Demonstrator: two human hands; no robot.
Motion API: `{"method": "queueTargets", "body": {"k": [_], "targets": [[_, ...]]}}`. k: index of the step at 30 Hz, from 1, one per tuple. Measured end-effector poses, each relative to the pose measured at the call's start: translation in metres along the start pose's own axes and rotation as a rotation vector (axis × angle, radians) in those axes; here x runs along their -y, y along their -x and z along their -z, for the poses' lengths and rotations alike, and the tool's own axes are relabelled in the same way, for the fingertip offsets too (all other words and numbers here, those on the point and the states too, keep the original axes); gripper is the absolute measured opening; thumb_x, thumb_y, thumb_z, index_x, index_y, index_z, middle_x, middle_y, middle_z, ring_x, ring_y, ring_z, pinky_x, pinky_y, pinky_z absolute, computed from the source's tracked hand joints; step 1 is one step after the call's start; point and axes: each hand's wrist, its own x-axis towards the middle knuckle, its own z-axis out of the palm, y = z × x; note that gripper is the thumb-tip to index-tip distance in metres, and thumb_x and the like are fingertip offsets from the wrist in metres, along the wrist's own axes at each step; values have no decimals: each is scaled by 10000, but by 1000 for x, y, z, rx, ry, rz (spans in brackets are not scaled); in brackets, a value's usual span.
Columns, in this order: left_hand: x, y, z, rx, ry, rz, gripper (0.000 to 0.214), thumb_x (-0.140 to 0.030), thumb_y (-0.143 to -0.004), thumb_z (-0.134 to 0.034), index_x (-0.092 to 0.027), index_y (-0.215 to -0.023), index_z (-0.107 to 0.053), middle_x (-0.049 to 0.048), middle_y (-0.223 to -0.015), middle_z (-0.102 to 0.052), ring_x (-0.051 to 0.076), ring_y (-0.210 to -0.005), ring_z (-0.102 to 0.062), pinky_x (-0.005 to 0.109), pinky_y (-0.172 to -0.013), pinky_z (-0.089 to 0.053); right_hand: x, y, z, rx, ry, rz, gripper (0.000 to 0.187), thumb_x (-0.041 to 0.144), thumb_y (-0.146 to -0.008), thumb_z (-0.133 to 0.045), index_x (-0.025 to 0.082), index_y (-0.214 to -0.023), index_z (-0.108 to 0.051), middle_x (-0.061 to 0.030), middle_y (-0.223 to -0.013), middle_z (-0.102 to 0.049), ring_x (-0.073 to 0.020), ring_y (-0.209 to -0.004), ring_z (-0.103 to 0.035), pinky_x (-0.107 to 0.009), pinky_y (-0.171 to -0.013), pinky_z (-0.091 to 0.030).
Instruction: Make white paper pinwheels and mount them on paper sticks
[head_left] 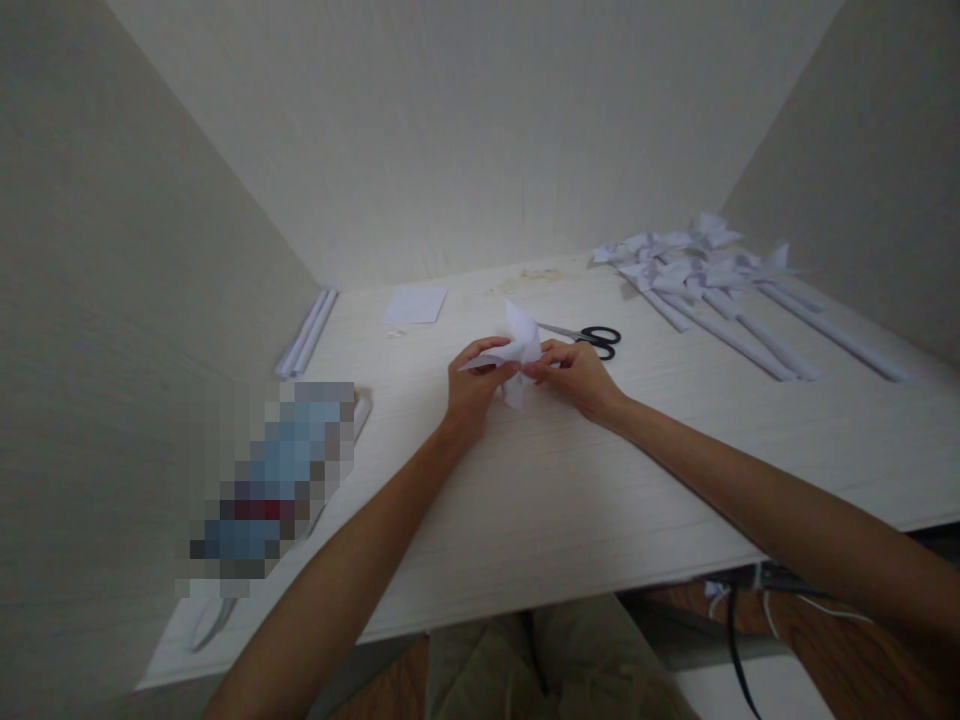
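Between my two hands, above the middle of the table, is a white paper pinwheel (pixel 519 345) with curved blades. My left hand (pixel 478 378) grips it from the left, thumb near its centre and fingers behind the blades. From the right, the fingertips of my right hand (pixel 574 374) pinch at the pinwheel's centre; whatever small part lies between them is hidden. Just beyond my right hand lie scissors (pixel 596 338) with black handles, their blades pointing left.
Several finished paper pinwheels on rolled sticks (pixel 697 270) lie at the back right. A square paper sheet (pixel 416 304) and rolled paper sticks (pixel 307 332) are at the back left. A blurred-out object (pixel 277 480) stands at the left edge. Walls enclose the table (pixel 465 540).
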Motion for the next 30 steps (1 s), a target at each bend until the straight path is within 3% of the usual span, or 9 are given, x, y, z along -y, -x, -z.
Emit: {"method": "queueTargets", "body": {"k": [9, 30], "targets": [[0, -1, 2, 60, 20, 35, 375, -180, -475, -724, -177, -841, -646, -21, -650, -606, 86, -576, -531, 211, -555, -412, -2, -1, 1, 2, -43, 11, 206, 317, -594, -703, 168, -491, -607, -17, -712, -604, -110, -646, -526, -258, -582, -383], [-6, 3, 0, 58, -31, 36, 349, -177, -483, -700, -180, -827, -646, -19, -641, -613, 82, -533, -523, 203, -502, -385, 2, 0, -1, -33, 36, 19, 216, 331, -594, -698, 170, -481, -607, -11, -655, -592, -104, -596, -504, -257, -549, -368]]}}
